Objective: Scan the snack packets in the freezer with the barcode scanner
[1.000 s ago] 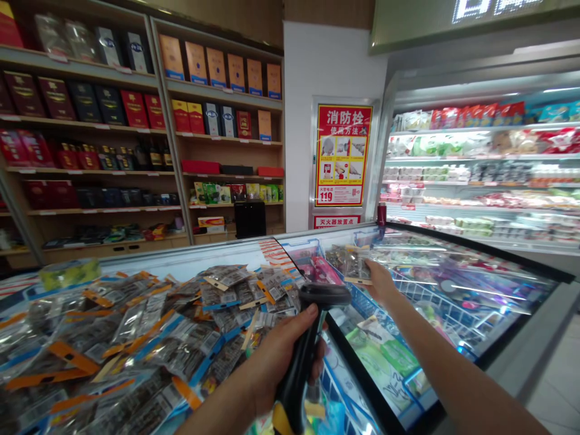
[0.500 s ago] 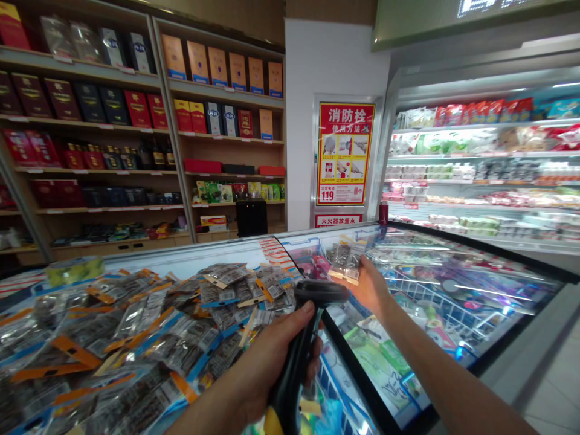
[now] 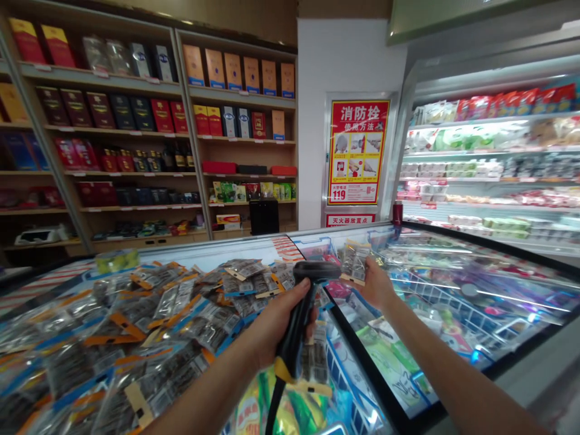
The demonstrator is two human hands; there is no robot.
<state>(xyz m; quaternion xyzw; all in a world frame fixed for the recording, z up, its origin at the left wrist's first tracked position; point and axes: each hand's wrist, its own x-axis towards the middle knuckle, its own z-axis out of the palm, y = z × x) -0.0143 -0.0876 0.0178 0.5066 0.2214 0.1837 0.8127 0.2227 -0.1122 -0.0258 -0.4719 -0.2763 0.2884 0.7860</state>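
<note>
Currently, a black barcode scanner point(image 3: 298, 320) is gripped in the left hand point(image 3: 274, 326), the fingers wrapped around its handle. A clear packet point(image 3: 354, 261) is pinched by the right hand point(image 3: 377, 283) over the freezer point(image 3: 362, 357), near the scanner's head. To the left, packets with orange and blue strips point(image 3: 203, 323) are heaped together.

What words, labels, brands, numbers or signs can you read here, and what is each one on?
"消防栓": red poster, top line
"使用方法": same poster, second line
"火警电话": same poster, bottom left
"119": same poster, below that
"灭火器放置点": red sign under the poster
Too small or blurred: poster captions, packet in right hand, piled packets, shelf boxes, black scrawl.
</note>
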